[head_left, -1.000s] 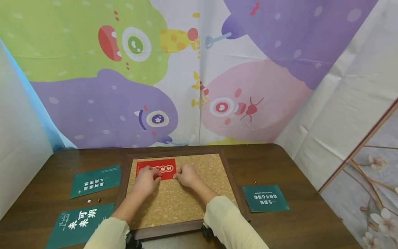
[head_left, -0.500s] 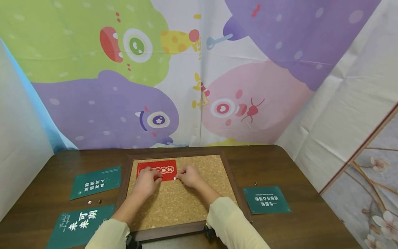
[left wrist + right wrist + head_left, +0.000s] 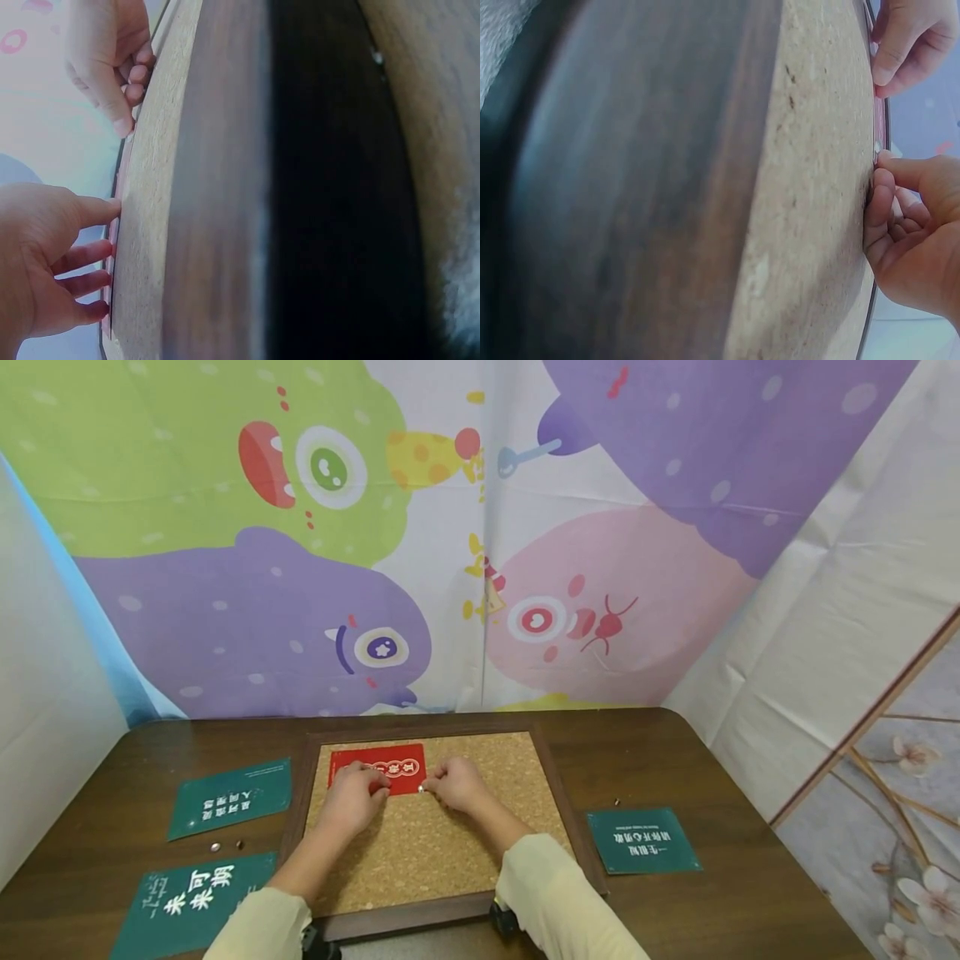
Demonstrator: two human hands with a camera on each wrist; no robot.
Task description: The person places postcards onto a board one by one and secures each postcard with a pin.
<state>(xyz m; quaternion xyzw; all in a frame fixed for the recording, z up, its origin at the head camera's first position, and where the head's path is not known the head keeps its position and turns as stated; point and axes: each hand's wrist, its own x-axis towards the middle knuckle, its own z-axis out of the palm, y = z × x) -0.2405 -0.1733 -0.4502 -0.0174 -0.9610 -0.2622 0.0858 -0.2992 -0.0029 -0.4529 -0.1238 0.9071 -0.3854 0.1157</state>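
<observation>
A red card (image 3: 405, 755) with white lettering lies at the upper left of a framed cork board (image 3: 420, 860). My left hand (image 3: 351, 797) rests on it, fingers spread and fairly straight, the tips touching the card's surface in the left wrist view. At the card's near right corner, my right hand (image 3: 456, 785) pinches a small shiny thumbtack (image 3: 421, 789) between thumb and index finger, the other fingers curled in. The right wrist view shows the right thumb (image 3: 904, 171) tip against the tack. Whether its pin is in the cork is hidden.
Two green cards lie left of the board, one farther (image 3: 231, 798) and one nearer (image 3: 195, 897), with two small tacks (image 3: 216, 847) between them. Right of the board is another green card (image 3: 643, 841), a tack (image 3: 617, 802) just behind it. A patterned curtain (image 3: 450, 568) hangs behind the table.
My right hand has drawn back slightly from the card's corner, so the tack shows more clearly. The left hand stays in place on the card.
</observation>
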